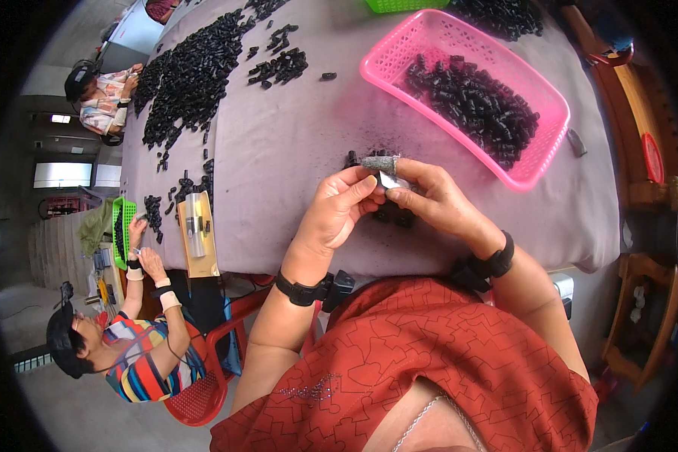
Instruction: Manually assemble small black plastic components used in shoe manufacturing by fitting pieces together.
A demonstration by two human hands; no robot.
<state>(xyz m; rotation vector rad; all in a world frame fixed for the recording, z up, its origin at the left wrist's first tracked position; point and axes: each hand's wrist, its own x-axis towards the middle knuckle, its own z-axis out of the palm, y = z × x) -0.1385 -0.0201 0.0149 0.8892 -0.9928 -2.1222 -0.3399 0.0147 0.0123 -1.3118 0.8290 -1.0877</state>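
Over the near edge of the cloth-covered table, my left hand point(335, 205) and my right hand point(438, 197) meet at the fingertips. The left thumb and fingers are pinched together; what they hold is mostly hidden, with only a dark bit showing. Between my right thumb and index finger sits a small shiny metal piece point(391, 181), flat like a blade. A grey wrap point(380, 163) covers the right index fingertip. Beneath and beside the hands lie a few small black cylindrical parts point(352, 158), partly covered by my fingers. Dark crumbs point(377, 139) are scattered just beyond them.
A pink plastic basket point(535, 177) with many black parts stands ahead to the right. A large heap of black parts point(192, 71) spreads over the far left. At left, a co-worker point(154, 361) works beside a green basket point(116, 260) and a yellowish tray point(201, 264). Another person point(102, 102) sits beyond.
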